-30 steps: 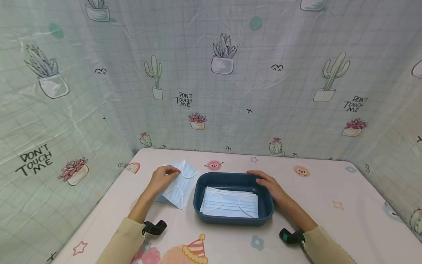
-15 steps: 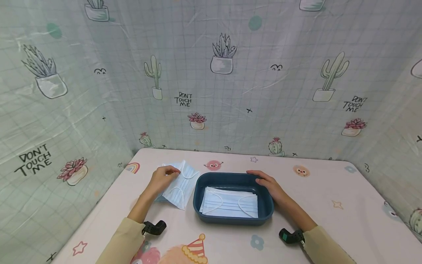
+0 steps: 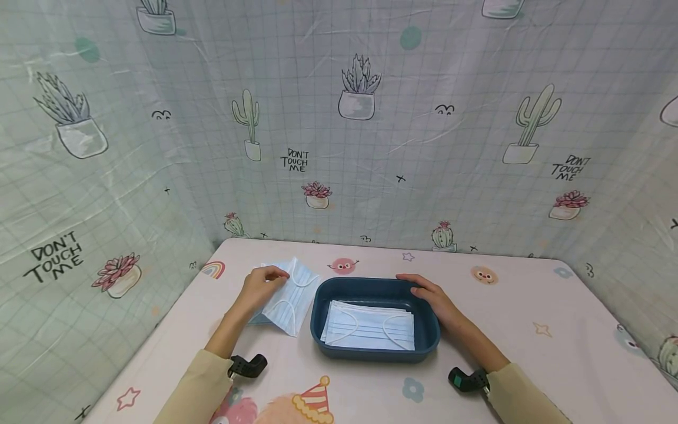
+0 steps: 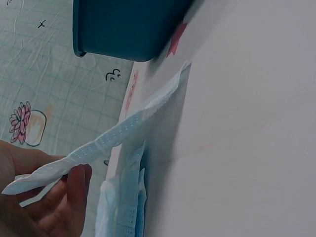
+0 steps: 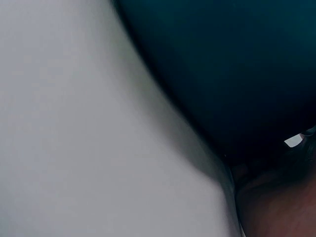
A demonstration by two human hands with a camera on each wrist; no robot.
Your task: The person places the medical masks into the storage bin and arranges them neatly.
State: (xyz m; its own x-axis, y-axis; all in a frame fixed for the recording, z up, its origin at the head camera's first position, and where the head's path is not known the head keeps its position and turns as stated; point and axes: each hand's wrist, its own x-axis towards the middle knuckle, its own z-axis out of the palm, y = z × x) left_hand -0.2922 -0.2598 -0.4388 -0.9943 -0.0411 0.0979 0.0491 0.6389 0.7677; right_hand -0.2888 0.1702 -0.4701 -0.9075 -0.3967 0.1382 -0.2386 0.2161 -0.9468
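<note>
On the left, the left hand [image 3: 262, 288] pinches 1 blue mask [image 3: 293, 297] by its left side, between thumb and fingers. More masks [image 4: 123, 197] lie just below it on the table [image 3: 492, 318], so a 2nd mask could come up too if they stick together. The pinch is small, so the mask could slip if the fingers go slack. Its 2 ear loops [image 3: 303, 286] sit loose and could catch on something. The left arm comes in from the near left, with its fingers pointing right and the mask tilted.

Just right of that mask is the dark blue box [image 3: 371, 355], flat on the table. A pile of masks [image 3: 368, 328] lies inside, and a careless bump could push it crooked.

On the right, the right hand [image 3: 434, 301] holds the box's far right corner, its arm coming from the near right. If it pulls hard, the box could slide or tip. The right wrist view is dark, so I cannot tell how tight that hold is.
</note>
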